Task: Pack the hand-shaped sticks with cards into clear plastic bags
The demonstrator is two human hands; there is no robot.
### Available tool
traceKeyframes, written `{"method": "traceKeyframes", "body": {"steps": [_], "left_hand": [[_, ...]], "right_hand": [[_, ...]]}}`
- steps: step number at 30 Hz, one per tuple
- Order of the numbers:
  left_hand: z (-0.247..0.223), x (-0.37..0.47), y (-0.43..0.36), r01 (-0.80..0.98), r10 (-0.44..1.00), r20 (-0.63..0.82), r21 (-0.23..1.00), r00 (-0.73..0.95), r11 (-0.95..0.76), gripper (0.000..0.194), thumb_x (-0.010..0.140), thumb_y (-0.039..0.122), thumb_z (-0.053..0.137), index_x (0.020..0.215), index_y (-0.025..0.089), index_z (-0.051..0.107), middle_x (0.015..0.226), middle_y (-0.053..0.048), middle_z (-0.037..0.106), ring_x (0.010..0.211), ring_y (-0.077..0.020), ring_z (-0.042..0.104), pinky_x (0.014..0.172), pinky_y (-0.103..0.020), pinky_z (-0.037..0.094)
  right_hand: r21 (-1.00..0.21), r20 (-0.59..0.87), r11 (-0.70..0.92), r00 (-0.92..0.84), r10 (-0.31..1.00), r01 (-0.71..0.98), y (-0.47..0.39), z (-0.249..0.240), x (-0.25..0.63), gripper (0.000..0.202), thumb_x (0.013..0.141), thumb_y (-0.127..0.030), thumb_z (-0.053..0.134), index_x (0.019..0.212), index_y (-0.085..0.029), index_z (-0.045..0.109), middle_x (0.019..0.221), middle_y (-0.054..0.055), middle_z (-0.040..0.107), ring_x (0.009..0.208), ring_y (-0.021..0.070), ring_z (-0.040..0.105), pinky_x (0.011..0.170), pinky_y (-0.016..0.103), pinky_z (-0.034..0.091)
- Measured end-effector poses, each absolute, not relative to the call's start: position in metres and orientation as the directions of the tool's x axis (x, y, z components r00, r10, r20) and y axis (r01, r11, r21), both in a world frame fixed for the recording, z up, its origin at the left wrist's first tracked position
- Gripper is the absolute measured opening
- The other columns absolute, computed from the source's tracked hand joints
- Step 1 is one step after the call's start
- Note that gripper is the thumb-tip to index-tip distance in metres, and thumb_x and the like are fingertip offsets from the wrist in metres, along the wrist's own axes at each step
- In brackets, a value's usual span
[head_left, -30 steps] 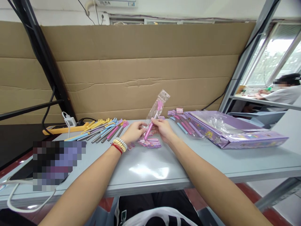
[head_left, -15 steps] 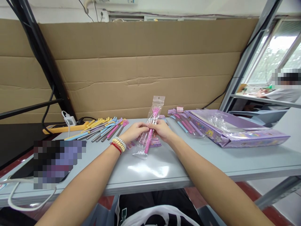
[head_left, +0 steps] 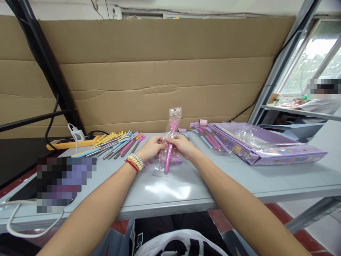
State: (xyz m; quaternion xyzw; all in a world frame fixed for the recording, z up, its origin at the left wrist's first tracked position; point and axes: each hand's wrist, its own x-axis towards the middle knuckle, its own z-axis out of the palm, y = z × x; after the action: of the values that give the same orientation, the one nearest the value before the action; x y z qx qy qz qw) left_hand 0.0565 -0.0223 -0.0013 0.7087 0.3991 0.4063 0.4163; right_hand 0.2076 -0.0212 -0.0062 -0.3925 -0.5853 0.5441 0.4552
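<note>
A clear plastic bag [head_left: 175, 113] holds a pink hand-shaped scratcher [head_left: 168, 158], its claw end up and its handle toward me. My left hand [head_left: 152, 148] is closed on the bag's left side. From the right, my right hand [head_left: 183, 145] pinches the bag and the scratcher around mid-length. Beneath both hands lie pink printed cards [head_left: 175, 160], partly hidden. Loose scratchers [head_left: 117, 144] in yellow, blue, purple and pink lie in a fanned pile left of my hands. Bagged scratchers [head_left: 210, 138] rest to the right.
A purple box [head_left: 266, 151] with clear plastic on it sits at the right of the grey table [head_left: 165, 202]. At the left are a white charger [head_left: 77, 134], a cable and a pixelated item. Cardboard stands behind. A person is at the far right.
The bag's lower end has drawn in and crumpled near my left fingers. Bag and scratcher have shifted slightly left, and the view has tilted a little.
</note>
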Motion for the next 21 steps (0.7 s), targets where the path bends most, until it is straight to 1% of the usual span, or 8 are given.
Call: {"method": "traceKeyframes", "body": {"steps": [3,7,11,13,17,21], "left_hand": [[-0.002,0.0563,-0.0211,0.205,0.923,0.256,0.925,0.285,-0.32,0.015,0.068,0.026,0.061,0.07,0.015,0.051,0.059,0.004,0.05,0.051,-0.0081,0.044,0.048,-0.022,0.033],[-0.0016,0.0559,-0.0217,0.179,0.942,0.268,0.935,0.202,-0.305,0.02,0.069,0.032,0.061,0.07,0.017,0.048,0.055,0.005,0.048,0.048,-0.0079,0.043,0.046,-0.021,0.032],[-0.0008,0.0569,-0.0237,0.203,0.939,0.256,0.931,0.231,-0.304,0.024,0.068,0.037,0.063,0.072,0.017,0.05,0.058,0.004,0.049,0.05,-0.0082,0.043,0.046,-0.021,0.031],[-0.0004,0.0576,-0.0244,0.22,0.936,0.26,0.924,0.236,-0.312,0.024,0.067,0.037,0.062,0.072,0.016,0.051,0.06,0.003,0.05,0.052,-0.0082,0.043,0.047,-0.021,0.031],[0.0,0.058,-0.0242,0.19,0.935,0.291,0.925,0.202,-0.329,0.021,0.068,0.034,0.061,0.074,0.016,0.052,0.064,0.003,0.05,0.054,-0.0081,0.043,0.048,-0.021,0.031],[0.0005,0.0571,-0.023,0.169,0.951,0.255,0.944,0.173,-0.284,0.021,0.072,0.037,0.056,0.075,0.016,0.054,0.064,0.003,0.049,0.054,-0.0087,0.043,0.047,-0.021,0.03]], "right_hand": [[-0.996,0.093,0.089,-0.294,0.951,-0.025,-0.0229,-0.0045,0.2062,0.025,0.072,-0.036,0.068,0.074,-0.015,0.056,0.056,0.0,0.059,0.043,0.0082,0.052,0.035,0.018,0.04],[-0.991,0.133,0.121,-0.251,0.959,-0.061,-0.0228,-0.0035,0.2048,0.022,0.073,-0.033,0.067,0.07,-0.016,0.052,0.055,-0.002,0.057,0.045,0.0091,0.055,0.035,0.018,0.042],[-0.987,0.157,0.157,-0.225,0.962,-0.021,-0.0218,-0.0037,0.2044,0.02,0.073,-0.026,0.066,0.063,-0.015,0.051,0.049,-0.002,0.055,0.04,0.0066,0.051,0.035,0.016,0.043],[-0.987,0.159,0.162,-0.219,0.963,-0.006,-0.022,-0.0036,0.2041,0.021,0.072,-0.024,0.066,0.061,-0.015,0.051,0.047,-0.002,0.054,0.039,0.006,0.049,0.035,0.016,0.042],[-0.987,0.158,0.157,-0.237,0.959,-0.021,-0.0231,-0.0026,0.2033,0.02,0.073,-0.024,0.066,0.062,-0.015,0.05,0.048,-0.002,0.055,0.039,0.0071,0.05,0.036,0.017,0.044],[-0.989,0.14,0.145,-0.252,0.958,0.002,-0.0239,-0.0028,0.2024,0.02,0.075,-0.021,0.062,0.061,-0.015,0.049,0.048,-0.001,0.055,0.039,0.0073,0.051,0.037,0.018,0.045]]}}
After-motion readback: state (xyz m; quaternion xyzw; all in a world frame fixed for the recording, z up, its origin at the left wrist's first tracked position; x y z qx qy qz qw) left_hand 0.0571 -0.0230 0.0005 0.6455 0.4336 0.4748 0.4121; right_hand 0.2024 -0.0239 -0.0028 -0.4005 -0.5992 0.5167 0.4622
